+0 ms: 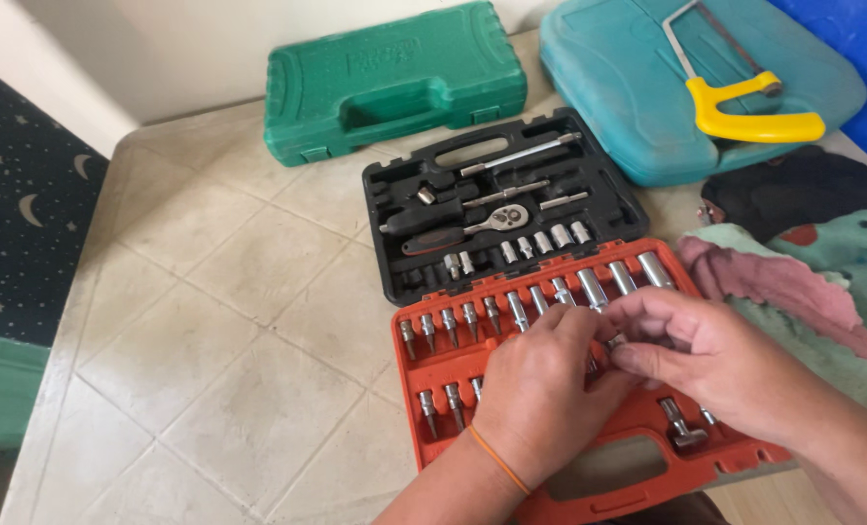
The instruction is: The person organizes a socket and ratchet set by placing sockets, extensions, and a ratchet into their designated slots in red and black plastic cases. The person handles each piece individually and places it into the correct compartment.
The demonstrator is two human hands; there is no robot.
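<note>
Both hands, left hand (540, 384) and right hand (706, 360), close their grip over sockets in the orange socket tray (433, 374); most slots look filled, what they pinch is hidden.

Two hands are seen: the left hand (540, 389) and the right hand (715, 365). Four tool cases are counted: one orange (433, 374), one black (385, 243), one green (394, 78), one teal (608, 87). One yellow-handled hacksaw (744, 102) is seen.

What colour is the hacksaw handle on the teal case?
Yellow. The hacksaw handle lies on the teal case at top right of the head view.
</note>
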